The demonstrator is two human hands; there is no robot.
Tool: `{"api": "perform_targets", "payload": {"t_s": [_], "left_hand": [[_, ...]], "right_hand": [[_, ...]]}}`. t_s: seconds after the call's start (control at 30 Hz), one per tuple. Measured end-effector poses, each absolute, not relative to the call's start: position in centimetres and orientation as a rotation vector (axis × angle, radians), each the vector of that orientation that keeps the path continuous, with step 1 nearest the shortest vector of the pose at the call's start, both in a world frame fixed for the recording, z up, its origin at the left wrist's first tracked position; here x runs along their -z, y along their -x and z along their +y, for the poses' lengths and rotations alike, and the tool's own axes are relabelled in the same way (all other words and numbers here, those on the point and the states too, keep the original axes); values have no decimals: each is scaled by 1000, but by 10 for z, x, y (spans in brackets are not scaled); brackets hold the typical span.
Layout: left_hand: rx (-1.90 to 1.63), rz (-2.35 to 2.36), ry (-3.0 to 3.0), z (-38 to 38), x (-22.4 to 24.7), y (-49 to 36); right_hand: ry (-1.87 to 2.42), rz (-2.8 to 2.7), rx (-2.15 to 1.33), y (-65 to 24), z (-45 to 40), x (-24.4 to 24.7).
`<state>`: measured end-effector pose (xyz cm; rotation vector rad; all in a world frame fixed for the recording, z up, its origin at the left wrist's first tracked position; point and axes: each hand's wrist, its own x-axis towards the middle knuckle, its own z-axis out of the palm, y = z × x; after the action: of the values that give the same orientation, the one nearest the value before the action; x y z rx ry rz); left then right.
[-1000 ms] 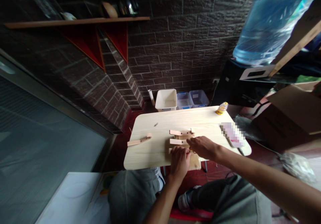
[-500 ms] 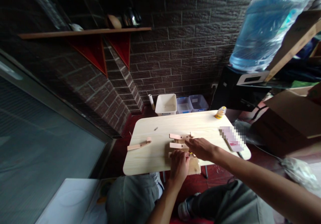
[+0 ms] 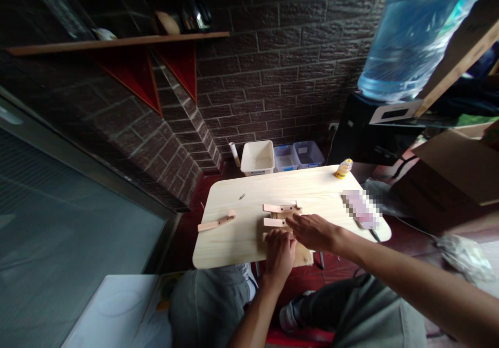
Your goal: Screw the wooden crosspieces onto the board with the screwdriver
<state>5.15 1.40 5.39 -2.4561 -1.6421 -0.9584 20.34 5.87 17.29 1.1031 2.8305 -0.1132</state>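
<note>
One head view logged. Left hand [image 3: 279, 246] was bent at the wrist, knuckles up, fingers curled together over the near part of the wooden assembly [image 3: 274, 222]. Right hand [image 3: 314, 231] reached in palm down, fingers bent together close to the left thumb; what either set was clamped on could not be told. Assembly sat by the near edge of the table [image 3: 234, 245], bar ends pointing left.

Versus 0.5 s earlier: right fingertips slightly further left; a yellow bit then showing between the hands was hidden. Loose wooden piece [image 3: 213, 224] had not moved.

Table surface was pale, wood-grained. Small dark pieces [image 3: 242, 196] lay left of centre, a yellow-based bottle [image 3: 343, 169] near the far right corner, a pixelated pack [image 3: 360, 210] at right. Beyond stood a white bin [image 3: 257, 156], two bluish tubs [image 3: 309, 153] and a dark brick wall [image 3: 268, 85].
</note>
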Motion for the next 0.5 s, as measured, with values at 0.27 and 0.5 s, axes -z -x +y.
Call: {"api": "perform_targets", "payload": {"t_s": [0.27, 0.5], "left_hand": [[897, -1678, 2426, 10, -52, -53], [951, -1651, 2443, 11, -49, -54]], "right_hand": [[-1277, 2685, 166, -203, 58, -176], [-1276, 2735, 129, -208, 54, -180]]}}
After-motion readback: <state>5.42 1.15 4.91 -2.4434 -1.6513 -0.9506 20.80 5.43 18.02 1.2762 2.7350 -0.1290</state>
